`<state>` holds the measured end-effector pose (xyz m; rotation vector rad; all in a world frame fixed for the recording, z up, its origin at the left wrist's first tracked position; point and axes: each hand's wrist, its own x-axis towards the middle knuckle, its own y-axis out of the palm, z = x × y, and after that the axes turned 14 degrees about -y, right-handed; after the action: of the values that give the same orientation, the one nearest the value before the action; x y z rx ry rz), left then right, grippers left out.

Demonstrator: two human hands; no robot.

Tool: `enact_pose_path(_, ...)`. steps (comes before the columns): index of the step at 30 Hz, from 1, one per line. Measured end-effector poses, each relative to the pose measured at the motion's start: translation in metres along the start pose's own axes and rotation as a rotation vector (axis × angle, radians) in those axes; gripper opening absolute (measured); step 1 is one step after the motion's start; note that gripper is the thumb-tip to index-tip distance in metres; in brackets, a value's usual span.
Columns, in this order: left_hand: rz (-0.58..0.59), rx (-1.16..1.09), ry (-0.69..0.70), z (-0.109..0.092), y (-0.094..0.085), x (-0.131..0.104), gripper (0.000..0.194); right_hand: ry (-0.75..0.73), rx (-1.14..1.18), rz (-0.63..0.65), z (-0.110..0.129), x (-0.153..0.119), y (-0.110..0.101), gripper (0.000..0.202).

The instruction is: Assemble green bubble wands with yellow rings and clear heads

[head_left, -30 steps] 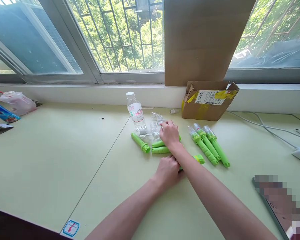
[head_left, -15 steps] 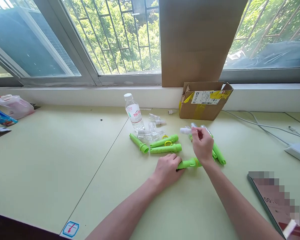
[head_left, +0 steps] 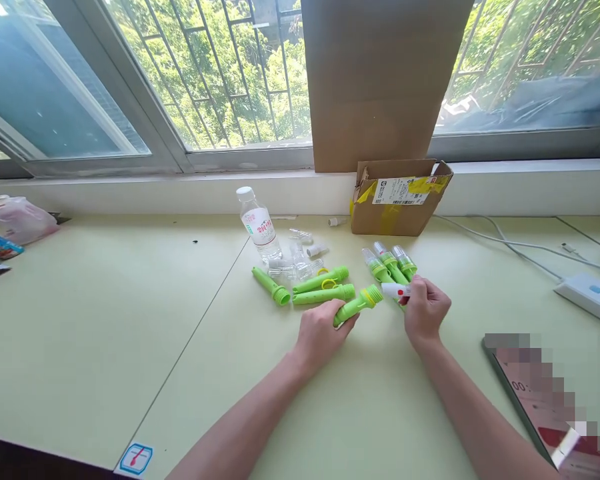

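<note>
My left hand point(head_left: 320, 328) is closed around a green plastic tube point(head_left: 359, 305), its threaded end and yellow ring pointing up and right. Between the fingers of my right hand point(head_left: 427, 308) is a small white cylindrical piece point(head_left: 395, 290) with a red dot. Its free end points left, just short of the tube's threaded mouth. Behind my right hand lie three green tubes with clear caps point(head_left: 401, 260), partly hidden. Left of them are two green tubes with yellow rings point(head_left: 325, 293) and another open green tube point(head_left: 271, 287).
Clear plastic caps point(head_left: 295, 260) and small white-ended pieces point(head_left: 317, 251) lie beside a water bottle point(head_left: 260, 227). A cardboard box point(head_left: 400, 200) stands against the wall. On the right are a phone point(head_left: 540, 407), a power strip point(head_left: 587, 290) and cables.
My right hand has moved right and nearer with the white piece, uncovering the capped tubes. The green tube in my left hand is now tilted up at its threaded end.
</note>
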<state>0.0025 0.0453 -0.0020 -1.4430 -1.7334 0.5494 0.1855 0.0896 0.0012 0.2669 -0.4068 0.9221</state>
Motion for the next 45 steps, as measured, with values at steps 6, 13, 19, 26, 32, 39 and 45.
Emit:
enact_pose_path(6,0.048,0.006,0.022,0.002,-0.001,0.001,0.020,-0.084,0.038,0.084,0.007,0.002,-0.005,0.029)
enact_pose_path(13,0.103,0.037,0.112,0.004,-0.004,0.001,0.031,-0.192,0.041,0.245,0.028,0.001,-0.004,0.031)
enact_pose_path(19,0.087,0.081,0.255,0.005,-0.002,-0.003,0.041,0.013,0.195,0.404,0.034,-0.003,-0.002,0.030)
enact_pose_path(26,0.084,0.069,0.185,0.002,-0.004,-0.005,0.038,0.078,0.215,0.271,0.036,-0.020,0.008,0.031)
enact_pose_path(32,0.136,0.040,0.143,0.002,-0.007,-0.005,0.033,0.056,0.183,0.323,0.046,-0.027,0.010,0.028)
enact_pose_path(39,0.229,-0.065,0.148,-0.003,-0.012,-0.006,0.025,-0.031,0.218,0.472,0.053,-0.045,0.011,0.031)
enact_pose_path(45,0.314,-0.179,0.104,-0.006,-0.015,-0.005,0.019,-0.073,0.168,0.504,0.062,-0.050,0.011,0.029)
